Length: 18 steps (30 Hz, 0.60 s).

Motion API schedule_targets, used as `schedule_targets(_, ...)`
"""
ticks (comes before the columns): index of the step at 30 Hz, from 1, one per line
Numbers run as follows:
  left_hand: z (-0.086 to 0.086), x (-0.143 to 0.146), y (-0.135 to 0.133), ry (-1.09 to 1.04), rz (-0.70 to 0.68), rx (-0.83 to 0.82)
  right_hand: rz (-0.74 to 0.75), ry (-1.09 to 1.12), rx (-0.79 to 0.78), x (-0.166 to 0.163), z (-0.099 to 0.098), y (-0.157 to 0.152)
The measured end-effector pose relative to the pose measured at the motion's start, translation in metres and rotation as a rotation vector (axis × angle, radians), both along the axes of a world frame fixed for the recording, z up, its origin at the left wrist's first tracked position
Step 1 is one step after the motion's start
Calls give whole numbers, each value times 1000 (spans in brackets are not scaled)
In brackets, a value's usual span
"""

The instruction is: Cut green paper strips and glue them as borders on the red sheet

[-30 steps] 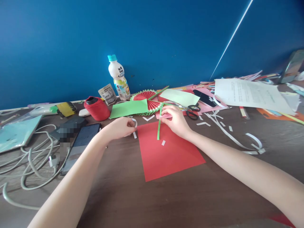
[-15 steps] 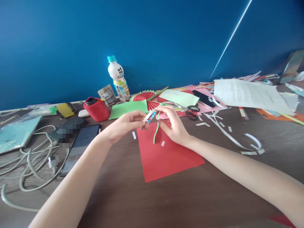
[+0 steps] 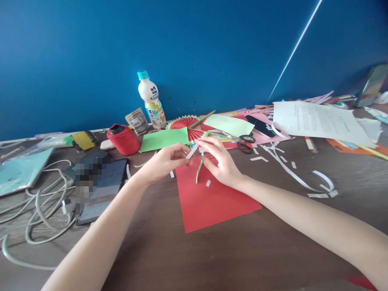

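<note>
My left hand (image 3: 168,161) is closed, its thumb and fingers pinching a roll of white tape (image 3: 192,151) that is turned nearly edge-on. My right hand (image 3: 220,159) is closed too, with its fingertips at the roll's upper end. A narrow green paper strip (image 3: 199,173) hangs from between my right thumb and fingers. Under both hands lies a red paper sheet (image 3: 212,206) with a small white scrap (image 3: 208,183) on it. Whether a piece of tape is being pulled off the roll is hidden by the fingers.
Behind the hands are a red and green folded paper fan (image 3: 183,122), green paper (image 3: 163,139), scissors (image 3: 245,147) and a bottle (image 3: 151,101). White strips (image 3: 285,167) lie to the right. A phone (image 3: 104,190), cables (image 3: 39,218) and a red spool (image 3: 123,141) are at left.
The tape roll has turned, so its blue-printed inside no longer shows. My left hand has shifted slightly to the right; my right hand has hardly moved.
</note>
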<state>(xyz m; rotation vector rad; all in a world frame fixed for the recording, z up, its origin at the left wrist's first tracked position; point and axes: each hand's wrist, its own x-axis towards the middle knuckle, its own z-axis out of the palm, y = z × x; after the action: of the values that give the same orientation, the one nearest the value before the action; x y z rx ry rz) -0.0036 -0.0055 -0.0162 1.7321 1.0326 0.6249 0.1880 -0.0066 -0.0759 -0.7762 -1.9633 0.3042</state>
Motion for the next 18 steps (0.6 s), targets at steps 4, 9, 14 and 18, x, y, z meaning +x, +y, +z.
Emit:
schedule_targets(4, -1, 1, -1, 45, 56, 26, -9, 38, -37, 0, 2, 0)
schedule_targets(9, -3, 4, -2, 40, 87, 52, -42, 87, -117, 0, 4, 0)
schedule_targets(14, -7, 9, -3, 39, 46, 83, 13, 135, -181, -1, 5, -2)
schedule_targets(18, -13, 11, -3, 79, 30, 140, 89, 198, -261, -1, 5, -4)
